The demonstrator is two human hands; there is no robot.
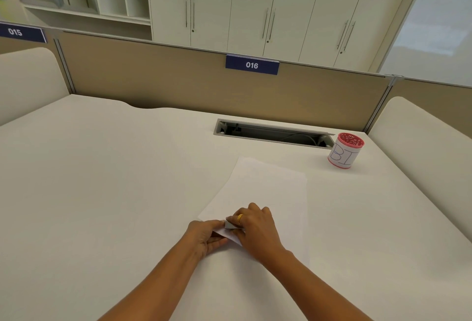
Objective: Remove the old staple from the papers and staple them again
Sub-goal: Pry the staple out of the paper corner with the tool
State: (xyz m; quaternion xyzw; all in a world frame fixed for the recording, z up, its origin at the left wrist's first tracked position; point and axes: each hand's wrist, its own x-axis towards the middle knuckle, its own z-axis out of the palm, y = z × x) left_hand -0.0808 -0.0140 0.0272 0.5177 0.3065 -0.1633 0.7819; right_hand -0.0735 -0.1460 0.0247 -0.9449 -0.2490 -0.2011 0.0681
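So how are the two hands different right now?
The right hand wears a gold ring; the left hand shows no ring. The right hand grips a small grey metal tool, while the left hand pinches the lifted corner of the white sheets of paper. Both hands are bare and meet at that same near corner of the paper.

Head-worn wide-angle view, forward-down over desk (107,172); left hand (205,235), right hand (256,230) close below.
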